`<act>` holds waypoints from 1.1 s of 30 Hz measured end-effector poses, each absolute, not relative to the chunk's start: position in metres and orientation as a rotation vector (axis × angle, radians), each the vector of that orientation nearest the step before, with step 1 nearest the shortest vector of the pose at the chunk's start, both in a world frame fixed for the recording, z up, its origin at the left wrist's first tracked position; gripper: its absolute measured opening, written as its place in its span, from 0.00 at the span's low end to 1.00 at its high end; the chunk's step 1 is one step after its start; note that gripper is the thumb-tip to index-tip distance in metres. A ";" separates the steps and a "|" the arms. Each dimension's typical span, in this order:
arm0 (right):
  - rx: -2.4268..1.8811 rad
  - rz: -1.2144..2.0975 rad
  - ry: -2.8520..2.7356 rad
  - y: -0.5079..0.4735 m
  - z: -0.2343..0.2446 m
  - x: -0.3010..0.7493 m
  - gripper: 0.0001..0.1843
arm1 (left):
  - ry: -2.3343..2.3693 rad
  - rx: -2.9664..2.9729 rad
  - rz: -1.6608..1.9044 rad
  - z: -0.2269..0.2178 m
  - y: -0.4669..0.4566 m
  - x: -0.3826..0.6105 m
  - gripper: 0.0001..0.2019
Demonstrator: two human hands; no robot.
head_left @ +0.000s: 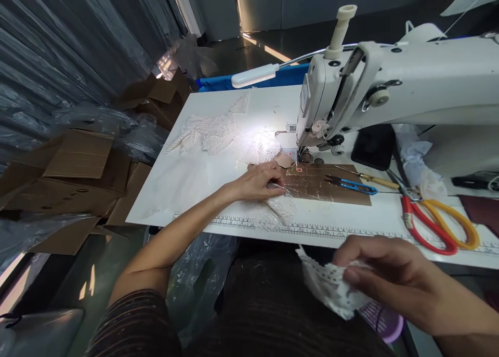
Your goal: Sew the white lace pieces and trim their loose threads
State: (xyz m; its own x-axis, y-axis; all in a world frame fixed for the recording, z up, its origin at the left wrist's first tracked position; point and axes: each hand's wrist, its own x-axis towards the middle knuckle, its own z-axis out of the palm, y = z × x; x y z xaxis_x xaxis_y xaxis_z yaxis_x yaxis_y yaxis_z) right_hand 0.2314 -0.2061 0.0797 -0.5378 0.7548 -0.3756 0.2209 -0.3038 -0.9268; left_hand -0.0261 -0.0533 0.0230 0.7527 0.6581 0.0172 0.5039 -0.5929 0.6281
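Head view, left hand point(259, 183) loose atop sheer lace point(279, 207), right hand point(384, 276) fingers point(353, 275) pinching eyelet scrap point(329, 289).

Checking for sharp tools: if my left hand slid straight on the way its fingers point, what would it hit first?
Most likely the blue thread snips lying on the brown sheet, to the right of the left hand. Nothing else shows between, though depth is hard to judge.
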 end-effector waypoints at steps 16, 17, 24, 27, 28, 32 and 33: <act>-0.982 1.931 -1.795 -0.200 0.070 0.210 0.15 | 1.356 2.261 0.327 0.048 -0.085 -0.073 0.20; -0.966 1.927 -1.814 -0.198 0.070 0.210 0.15 | 1.402 2.244 0.313 0.047 -0.090 -0.073 0.20; -0.831 1.706 -2.088 -0.193 0.086 0.200 0.10 | 1.286 2.284 0.401 0.035 -0.101 -0.064 0.05; -0.730 1.357 -2.241 -0.184 0.092 0.193 0.10 | 1.050 2.263 0.673 0.036 -0.094 -0.055 0.03; -0.736 1.204 -2.256 -0.178 0.091 0.191 0.10 | 0.950 2.216 0.754 0.037 -0.092 -0.051 0.03; -0.810 0.927 -2.144 -0.150 0.072 0.185 0.08 | 0.642 1.876 0.887 0.040 -0.091 -0.033 0.05; -0.809 0.953 -2.109 -0.144 0.066 0.184 0.08 | 0.628 1.809 0.898 0.040 -0.092 -0.030 0.07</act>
